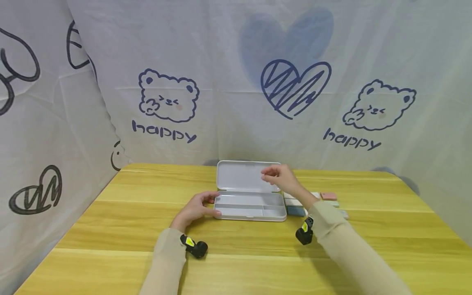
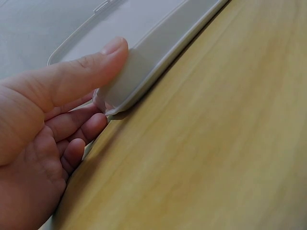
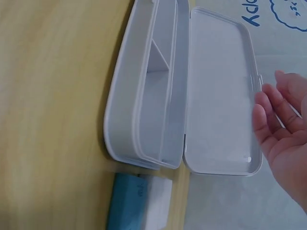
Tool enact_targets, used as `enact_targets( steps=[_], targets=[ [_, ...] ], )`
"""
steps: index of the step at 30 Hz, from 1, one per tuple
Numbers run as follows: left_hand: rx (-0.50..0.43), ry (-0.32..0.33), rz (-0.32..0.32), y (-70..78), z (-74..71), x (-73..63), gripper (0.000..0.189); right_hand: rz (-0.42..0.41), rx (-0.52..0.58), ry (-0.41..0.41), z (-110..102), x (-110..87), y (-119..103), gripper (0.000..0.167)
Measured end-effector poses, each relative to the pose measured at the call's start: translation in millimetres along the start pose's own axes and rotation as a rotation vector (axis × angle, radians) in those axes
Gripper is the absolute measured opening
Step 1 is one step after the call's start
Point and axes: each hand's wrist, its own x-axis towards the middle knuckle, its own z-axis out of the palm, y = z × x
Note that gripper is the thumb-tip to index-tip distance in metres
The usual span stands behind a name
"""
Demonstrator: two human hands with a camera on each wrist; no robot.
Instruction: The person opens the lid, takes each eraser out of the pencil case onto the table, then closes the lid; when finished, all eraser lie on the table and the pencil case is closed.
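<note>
A white pencil case [image 1: 243,217] lies on the table with its lid [image 1: 239,176] raised and leaning back. Dividers split its inside into compartments, and no contents show in them. My left hand [image 1: 196,208] grips the case's left end; in the left wrist view the thumb [image 2: 112,55] lies against the wall and the fingers bend around the corner. In front of the lid's right part hovers my right hand [image 1: 282,178], its fingers loosely bent with nothing between them. The right wrist view shows that hand [image 3: 288,124] beside the lid's edge.
Right of the case lie several small eraser-like blocks, including a blue one [image 1: 296,211], a pink one [image 1: 328,196] and white ones [image 3: 157,201]. My right forearm partly covers them. A printed cloth [image 1: 228,123] hangs behind the wooden table [image 1: 250,262].
</note>
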Motion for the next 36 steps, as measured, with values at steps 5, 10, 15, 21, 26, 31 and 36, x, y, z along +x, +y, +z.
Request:
enact_targets(
  steps=[5,10,15,21,26,31,36],
  targets=[
    [-0.030,-0.006,0.006,13.1,0.5,-7.2,0.061,-0.061,-0.076,0.011,1,9.6,-1,0.020],
    [-0.033,-0.014,-0.011,12.6,-0.3,-5.7,0.062,-0.079,-0.072,0.039,1,19.7,0,0.019],
    [-0.007,-0.004,-0.015,-0.2,-1.3,0.5,0.065,-0.113,-0.128,0.070,2,30.1,0,0.018],
    [-0.006,-0.005,-0.018,0.9,-1.5,-0.8,0.066,-0.128,-0.233,0.055,4,37.4,-4,0.022],
    [-0.021,-0.007,-0.009,1.5,-1.8,-1.2,0.069,-0.125,-0.277,0.015,4,41.3,-4,0.025],
    [-0.021,-0.015,0.001,1.9,-2.3,-1.4,0.075,-0.074,-0.284,-0.044,4,42.6,-7,0.030],
    [-0.015,-0.011,0.001,1.3,-2.1,-1.3,0.076,-0.026,-0.283,-0.101,4,42.6,-9,0.038]
  ],
)
